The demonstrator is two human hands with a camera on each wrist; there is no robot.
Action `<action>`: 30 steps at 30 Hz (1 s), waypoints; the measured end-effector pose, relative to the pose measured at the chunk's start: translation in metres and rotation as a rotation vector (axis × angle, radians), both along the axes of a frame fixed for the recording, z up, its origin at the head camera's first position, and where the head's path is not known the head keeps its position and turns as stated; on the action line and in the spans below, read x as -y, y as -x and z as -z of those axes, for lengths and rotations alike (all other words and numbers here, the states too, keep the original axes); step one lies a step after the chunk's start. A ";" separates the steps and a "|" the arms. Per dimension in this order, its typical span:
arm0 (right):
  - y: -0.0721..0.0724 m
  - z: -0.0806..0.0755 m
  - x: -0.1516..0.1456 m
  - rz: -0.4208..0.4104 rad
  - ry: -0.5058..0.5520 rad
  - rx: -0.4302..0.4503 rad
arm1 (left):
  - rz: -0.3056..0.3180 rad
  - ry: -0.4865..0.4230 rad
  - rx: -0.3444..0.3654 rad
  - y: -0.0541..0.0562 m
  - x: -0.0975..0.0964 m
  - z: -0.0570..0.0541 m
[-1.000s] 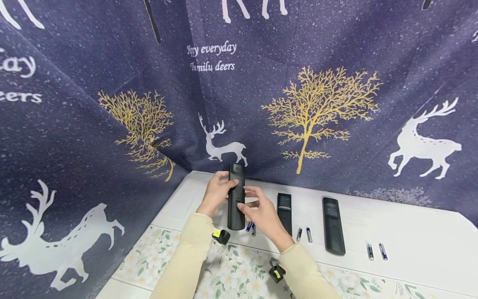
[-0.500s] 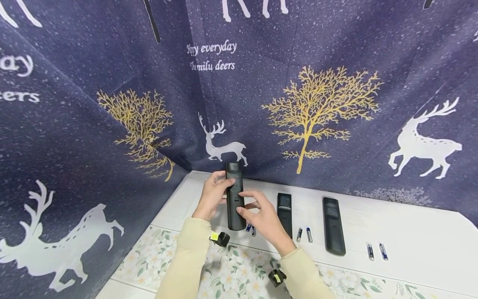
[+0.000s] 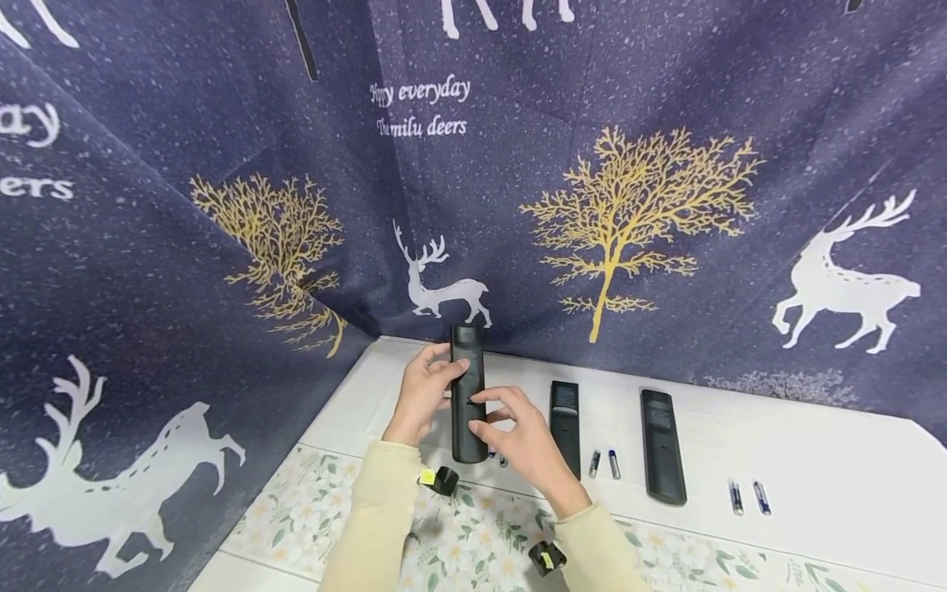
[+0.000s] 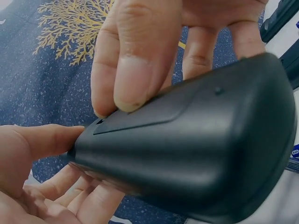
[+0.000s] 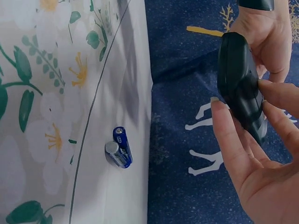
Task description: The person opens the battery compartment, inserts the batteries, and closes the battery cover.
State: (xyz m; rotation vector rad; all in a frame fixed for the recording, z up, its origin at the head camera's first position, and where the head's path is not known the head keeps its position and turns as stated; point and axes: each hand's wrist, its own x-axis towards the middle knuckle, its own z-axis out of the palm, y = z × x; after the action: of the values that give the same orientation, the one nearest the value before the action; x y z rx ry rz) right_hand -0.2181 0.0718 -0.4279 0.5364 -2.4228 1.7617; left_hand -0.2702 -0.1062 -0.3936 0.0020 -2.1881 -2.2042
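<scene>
A black remote control (image 3: pixel 466 386) is held up off the table, back side toward me. My left hand (image 3: pixel 422 396) grips its left edge, with the thumb on the back and the fingers behind. With its index finger and thumb on the battery cover, my right hand (image 3: pixel 527 440) holds the lower half. In the left wrist view the cover seam on the remote control (image 4: pixel 196 135) shows, and the cover looks in place. The right wrist view has the remote control (image 5: pixel 233 70) edge-on, between the right hand's fingers. Two blue-and-silver batteries (image 5: pixel 122 147) lie below it.
On the white table (image 3: pixel 814 444) lie a second remote control (image 3: pixel 565 423), partly behind the right hand, and a third remote control (image 3: pixel 663 448). Each has a battery pair to its right: batteries (image 3: pixel 595 464) and batteries (image 3: pixel 736 497). A dark printed cloth (image 3: pixel 503 205) hangs behind.
My right index finger and thumb have slid from the remote's edge down onto its battery cover. The remote has shifted slightly left, then a little downward, with the left hand.
</scene>
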 end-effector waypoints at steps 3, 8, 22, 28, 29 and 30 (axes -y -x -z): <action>-0.001 0.002 0.000 -0.007 0.003 -0.002 | -0.001 0.011 0.006 0.000 0.000 0.002; -0.002 0.004 0.000 -0.023 0.000 0.006 | -0.006 0.016 0.007 -0.001 0.000 0.004; -0.003 0.003 0.005 0.000 -0.072 -0.015 | 0.009 -0.005 -0.001 0.000 -0.001 0.007; -0.004 0.001 0.006 0.010 -0.088 -0.010 | 0.007 -0.027 0.015 0.001 0.000 0.008; -0.004 0.000 0.006 0.012 -0.085 -0.012 | 0.006 -0.030 0.015 0.001 0.000 0.008; -0.003 0.000 0.006 0.014 -0.084 -0.017 | 0.005 -0.031 0.015 0.001 0.000 0.008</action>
State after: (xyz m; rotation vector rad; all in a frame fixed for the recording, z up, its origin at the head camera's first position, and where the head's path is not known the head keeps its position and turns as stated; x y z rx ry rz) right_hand -0.2147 0.0660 -0.4279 0.5388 -2.4916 1.6488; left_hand -0.2716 -0.1063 -0.4017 0.0133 -2.1633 -2.2484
